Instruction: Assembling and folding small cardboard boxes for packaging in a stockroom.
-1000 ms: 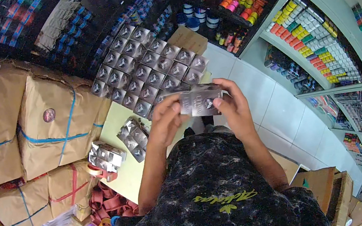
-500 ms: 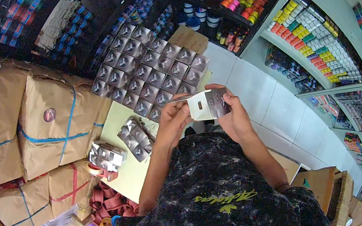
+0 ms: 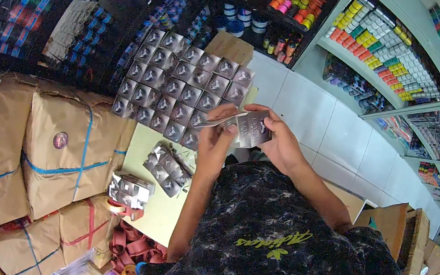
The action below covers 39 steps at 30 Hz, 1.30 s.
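Silvery-grey printed cardboard box (image 3: pixel 255 126): sits gripped between left hand (image 3: pixel 216 143) and right hand (image 3: pixel 281 141), in front of dark mottled shirt (image 3: pixel 227 213). Bears pale lettering (image 3: pixel 246 132). Note rows of similar boxes with pale emblems (image 3: pixel 182 88), beside pale-yellow tabletop (image 3: pixel 157 219). Around: white-tiled floor (image 3: pixel 314 118), shelved multicoloured spools (image 3: pixel 394 56), blue-strapped brown paper parcel (image 3: pixel 53 157) with round dark label (image 3: pixel 60 141).

Brown paper-wrapped parcels (image 3: pixel 67 154), bound with blue or red strapping, are stacked at nine o'clock; maroon coils (image 3: pixel 136 247) lie between seven and eight, cardboard cartons (image 3: pixel 386 229) between four and five, pale spool-filled shelving (image 3: pixel 418 109) between two and three, and blue-and-white tubs (image 3: pixel 234 27) between twelve and one.
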Motion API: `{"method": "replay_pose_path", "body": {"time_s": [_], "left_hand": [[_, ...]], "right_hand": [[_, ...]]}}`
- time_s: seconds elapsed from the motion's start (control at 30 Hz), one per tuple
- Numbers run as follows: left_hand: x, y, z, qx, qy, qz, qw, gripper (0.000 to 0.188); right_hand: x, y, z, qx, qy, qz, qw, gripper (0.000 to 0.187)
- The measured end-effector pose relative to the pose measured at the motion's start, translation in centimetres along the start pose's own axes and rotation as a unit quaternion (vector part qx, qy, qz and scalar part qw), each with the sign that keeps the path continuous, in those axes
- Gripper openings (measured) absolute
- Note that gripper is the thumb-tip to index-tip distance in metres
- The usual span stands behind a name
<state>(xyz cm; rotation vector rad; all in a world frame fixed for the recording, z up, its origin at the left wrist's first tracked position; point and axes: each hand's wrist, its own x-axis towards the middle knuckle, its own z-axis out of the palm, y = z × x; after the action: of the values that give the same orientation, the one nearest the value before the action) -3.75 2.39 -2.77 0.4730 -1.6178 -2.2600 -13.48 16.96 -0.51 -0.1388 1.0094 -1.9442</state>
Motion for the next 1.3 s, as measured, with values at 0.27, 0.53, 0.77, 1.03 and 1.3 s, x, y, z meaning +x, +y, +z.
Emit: {"method": "replay_pose_path", "body": {"time_s": [0.27,0.53,0.77,1.03,1.3], "left_hand": [[-0.9,-0.8,1.0,-0.040,-0.034,-0.069,0.996,0.054],[-0.4,-0.7,0.4,0.151,-0.055,0.000,0.987,0.041],[-0.3,-0.7,0.5,0.197,-0.069,0.030,0.977,0.039],[0.1,0.6,0.9,0.181,-0.028,-0.013,0.983,0.039],[-0.5,0.2,0.7,0.076,0.013,-0.041,0.996,0.052]], "right_hand": [[1.1,1.6,-2.4,-0.202,0.036,-0.058,0.977,0.044],[0.3,-0.3,-1.2,-0.207,-0.021,-0.095,0.973,0.048],[0.9,0.4,-1.7,-0.334,-0.025,-0.179,0.925,0.044],[0.6,0.1,-0.6,-0.394,0.028,-0.246,0.885,0.040],[0.5,0.2,-2.0,-0.349,0.075,-0.239,0.903,0.023]]}}
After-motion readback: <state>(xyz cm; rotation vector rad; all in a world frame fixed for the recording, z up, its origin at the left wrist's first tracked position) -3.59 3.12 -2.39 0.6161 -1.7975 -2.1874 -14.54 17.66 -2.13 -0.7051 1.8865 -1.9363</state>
